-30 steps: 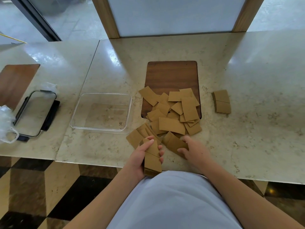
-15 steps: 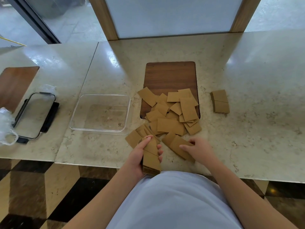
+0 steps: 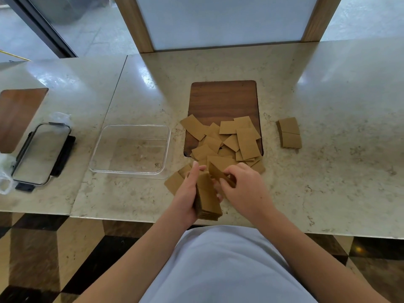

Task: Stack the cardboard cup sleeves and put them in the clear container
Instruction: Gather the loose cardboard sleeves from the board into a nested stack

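This looks like a café or coffee-bar service area in a commercial building. A long, polished beige marble surface [image 3: 328, 106] runs across the frame, with seams between its slabs and dark wood-grain rectangular panels [image 3: 223, 101] set into it. At centre lies a loose heap of brown cardboard cup sleeves [image 3: 229, 141] (stock of a drinks counter), with an empty clear plastic rectangular container [image 3: 131, 127] at centre left and its black-clipped lid [image 3: 41, 154] at far left. Along the bottom shows a glossy floor of dark and tan geometric stone tiles [image 3: 43, 248]; at the top, wooden posts [image 3: 133, 22] frame a pale panel.
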`<move>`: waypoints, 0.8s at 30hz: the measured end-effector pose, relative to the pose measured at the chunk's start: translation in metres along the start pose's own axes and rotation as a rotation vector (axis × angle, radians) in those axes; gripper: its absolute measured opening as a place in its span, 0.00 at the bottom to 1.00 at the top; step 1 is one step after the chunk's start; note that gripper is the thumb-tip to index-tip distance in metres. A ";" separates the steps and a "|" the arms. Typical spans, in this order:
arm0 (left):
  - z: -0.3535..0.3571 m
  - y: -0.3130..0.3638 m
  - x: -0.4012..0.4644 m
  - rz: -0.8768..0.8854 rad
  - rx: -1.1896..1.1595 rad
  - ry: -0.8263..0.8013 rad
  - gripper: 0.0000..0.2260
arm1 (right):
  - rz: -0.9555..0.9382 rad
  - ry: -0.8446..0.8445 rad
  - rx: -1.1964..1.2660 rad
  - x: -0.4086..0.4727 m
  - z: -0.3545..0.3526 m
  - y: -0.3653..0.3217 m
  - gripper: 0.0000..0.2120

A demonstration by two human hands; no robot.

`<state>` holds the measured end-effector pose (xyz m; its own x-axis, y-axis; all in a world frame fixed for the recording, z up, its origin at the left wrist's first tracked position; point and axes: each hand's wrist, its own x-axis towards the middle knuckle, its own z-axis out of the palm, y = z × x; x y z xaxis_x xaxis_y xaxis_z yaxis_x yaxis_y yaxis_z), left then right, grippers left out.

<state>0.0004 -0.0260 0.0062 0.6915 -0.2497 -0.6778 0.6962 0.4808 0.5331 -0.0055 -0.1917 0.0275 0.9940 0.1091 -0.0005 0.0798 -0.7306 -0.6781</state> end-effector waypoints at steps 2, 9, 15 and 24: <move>0.003 -0.001 0.002 0.046 0.125 0.004 0.27 | -0.071 -0.045 -0.097 -0.002 0.005 -0.012 0.06; -0.010 0.011 0.004 -0.011 -0.065 0.040 0.12 | 0.125 -0.194 0.348 0.001 0.010 -0.003 0.18; -0.028 0.019 0.004 0.124 -0.410 -0.043 0.21 | 0.418 -0.318 -0.285 0.012 0.026 0.062 0.35; -0.030 -0.001 -0.004 0.064 -0.369 0.079 0.23 | 0.329 -0.310 -0.279 0.007 0.052 0.076 0.18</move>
<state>-0.0091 -0.0004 -0.0064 0.7045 -0.1510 -0.6935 0.5260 0.7670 0.3674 0.0041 -0.2115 -0.0625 0.9046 0.0071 -0.4262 -0.1739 -0.9067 -0.3843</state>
